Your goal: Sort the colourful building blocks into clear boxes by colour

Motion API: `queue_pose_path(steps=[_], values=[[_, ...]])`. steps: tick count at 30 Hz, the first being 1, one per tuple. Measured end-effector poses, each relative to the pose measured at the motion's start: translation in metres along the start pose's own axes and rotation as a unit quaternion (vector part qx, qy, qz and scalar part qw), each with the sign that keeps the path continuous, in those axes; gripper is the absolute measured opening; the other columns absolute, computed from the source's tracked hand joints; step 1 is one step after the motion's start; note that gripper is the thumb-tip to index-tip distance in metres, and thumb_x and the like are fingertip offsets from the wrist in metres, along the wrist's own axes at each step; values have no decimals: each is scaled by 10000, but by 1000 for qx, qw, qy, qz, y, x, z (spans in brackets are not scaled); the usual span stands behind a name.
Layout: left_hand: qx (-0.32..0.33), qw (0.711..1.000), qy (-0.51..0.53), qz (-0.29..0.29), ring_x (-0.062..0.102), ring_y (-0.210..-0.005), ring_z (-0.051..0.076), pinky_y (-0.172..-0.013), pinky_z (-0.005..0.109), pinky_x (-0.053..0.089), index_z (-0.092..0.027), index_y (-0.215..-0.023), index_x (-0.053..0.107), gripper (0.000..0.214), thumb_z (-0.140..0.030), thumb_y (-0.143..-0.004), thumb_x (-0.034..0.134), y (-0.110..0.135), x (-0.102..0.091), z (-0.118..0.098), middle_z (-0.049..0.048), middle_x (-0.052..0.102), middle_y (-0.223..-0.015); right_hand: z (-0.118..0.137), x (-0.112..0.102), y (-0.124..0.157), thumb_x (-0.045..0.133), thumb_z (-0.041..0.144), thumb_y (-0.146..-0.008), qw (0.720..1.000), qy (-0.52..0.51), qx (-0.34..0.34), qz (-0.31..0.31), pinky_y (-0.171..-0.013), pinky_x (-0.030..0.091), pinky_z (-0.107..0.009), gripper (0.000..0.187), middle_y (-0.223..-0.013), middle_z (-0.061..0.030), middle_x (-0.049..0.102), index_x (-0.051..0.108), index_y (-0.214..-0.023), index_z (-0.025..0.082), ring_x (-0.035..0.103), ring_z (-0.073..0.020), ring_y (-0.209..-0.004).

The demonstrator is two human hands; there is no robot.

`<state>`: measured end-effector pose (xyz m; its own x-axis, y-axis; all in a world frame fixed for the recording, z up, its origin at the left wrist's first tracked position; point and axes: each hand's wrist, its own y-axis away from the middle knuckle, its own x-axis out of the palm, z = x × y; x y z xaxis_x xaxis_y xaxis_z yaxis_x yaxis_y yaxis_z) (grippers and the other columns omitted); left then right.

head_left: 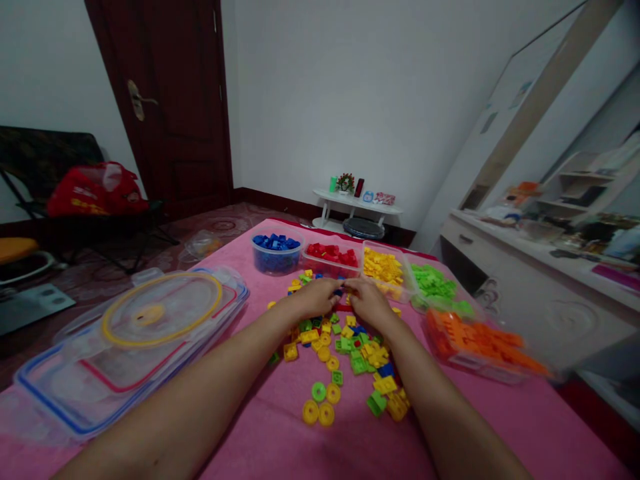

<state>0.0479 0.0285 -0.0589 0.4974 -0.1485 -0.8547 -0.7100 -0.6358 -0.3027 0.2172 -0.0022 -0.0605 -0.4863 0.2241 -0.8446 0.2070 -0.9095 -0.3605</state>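
My left hand (320, 298) and my right hand (367, 303) meet over the far part of a loose pile of toy building blocks (360, 360). Fingers of both hands are closed around a small dark blue building block (339, 292), mostly hidden by the fingertips. Just beneath them shows a red piece (343, 308). Around and below my hands lie yellow, green and blue blocks, with yellow rings (327, 413) and a green ring (319, 391) nearest me.
Behind the pile stand clear tubs of blue (276, 263), red (331, 267), yellow (406, 283) and green blocks (434, 283). A tub of orange pieces (475, 343) is at right. Stacked clear lids (150, 333) lie left on the pink cloth (280, 440).
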Motion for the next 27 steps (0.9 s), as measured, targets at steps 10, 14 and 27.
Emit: queue_pose_path(steps=[10,14,27], values=[[-100,991,-31,-80,618,-854,187,-755,268,441,-183,-1030,664,331,-211,-766,466,0,-6,-4,72,687,-977,11,-8,-16,467,132,-738,993,94,69,10,-761,415,-249,339,-980,-22,682,667,-986,247,596,-175,-917],[-84,996,-37,-20,620,-760,184,-682,260,441,-212,-958,698,300,-256,-718,523,2,-7,-4,56,704,-891,19,0,-21,510,131,-723,988,145,19,53,-767,401,-266,341,-1017,-45,665,671,-995,260,577,-200,-954],[-29,993,-104,36,631,-792,260,-740,353,449,-201,-844,712,238,-183,-671,550,4,0,-23,99,701,-832,20,-21,-3,573,213,-682,991,51,108,-51,-707,430,-284,319,-914,-47,664,637,-994,205,598,-193,-844]])
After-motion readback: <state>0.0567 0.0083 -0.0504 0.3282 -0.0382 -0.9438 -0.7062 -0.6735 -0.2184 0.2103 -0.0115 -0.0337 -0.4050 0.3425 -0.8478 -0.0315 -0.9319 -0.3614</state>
